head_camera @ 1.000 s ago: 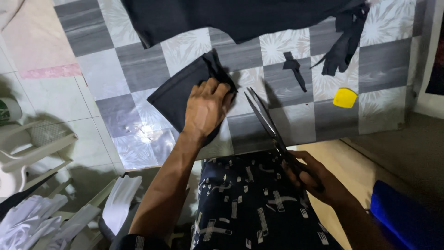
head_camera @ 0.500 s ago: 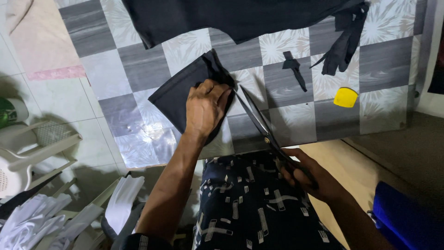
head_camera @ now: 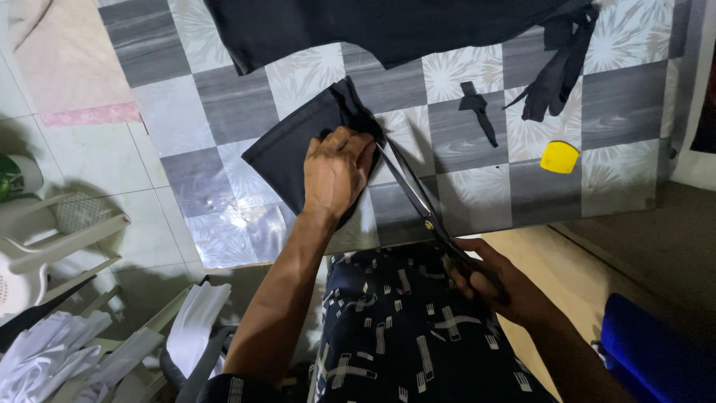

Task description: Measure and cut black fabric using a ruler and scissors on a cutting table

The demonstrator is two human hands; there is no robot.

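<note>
My left hand [head_camera: 337, 173] presses flat on a folded piece of black fabric [head_camera: 287, 145] lying on the checkered grey and white table covering [head_camera: 447, 186]. My right hand [head_camera: 501, 287] grips the handles of long black scissors [head_camera: 418, 205], whose blades point up and left, with the tips at the fabric's edge just beside my left fingers. The blades look nearly closed against the cloth.
A large black cloth [head_camera: 388, 26] lies across the table's far side, with black scraps [head_camera: 477, 112] and a dangling strip [head_camera: 556, 71] to the right. A yellow piece of chalk [head_camera: 559, 157] sits near them. White fabric [head_camera: 45, 358] and a plastic chair [head_camera: 45, 239] are at left.
The scissors have advanced up and left along the fabric edge toward my left hand. My left hand stays pressed on the black piece.
</note>
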